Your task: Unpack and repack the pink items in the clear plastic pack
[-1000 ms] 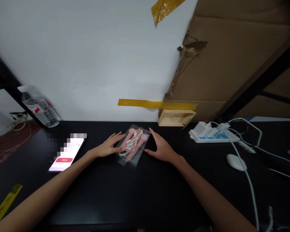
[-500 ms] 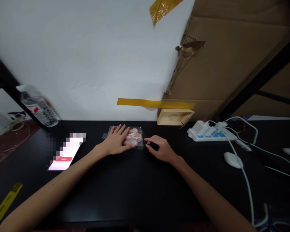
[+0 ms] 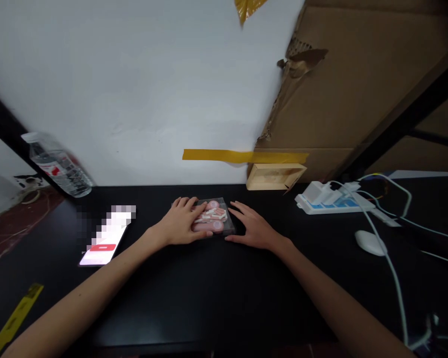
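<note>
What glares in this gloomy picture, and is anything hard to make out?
Head view: dim overall, with a faint sheen on the black table; head view: the phone glows nearly white, its upper part hidden by blocky pixels; head view: the clear package shows details too soft to read.

Left of the grip lies a phone (image 3: 112, 233), its screen lit with 1 red button and partly pixelated; farther left and beyond is a clear bottle (image 3: 57, 166) with a white cap. Nearer the viewer on that side is a yellow strip (image 3: 17, 315). Beyond the grip, yellow tape (image 3: 216, 155) runs across a white panel (image 3: 134, 89) and onto torn cardboard (image 3: 339, 89). A shallow wooden box (image 3: 274, 177) stands beyond and right; farther right are a white power strip (image 3: 334, 205) and a white mouse (image 3: 371, 242).
</note>
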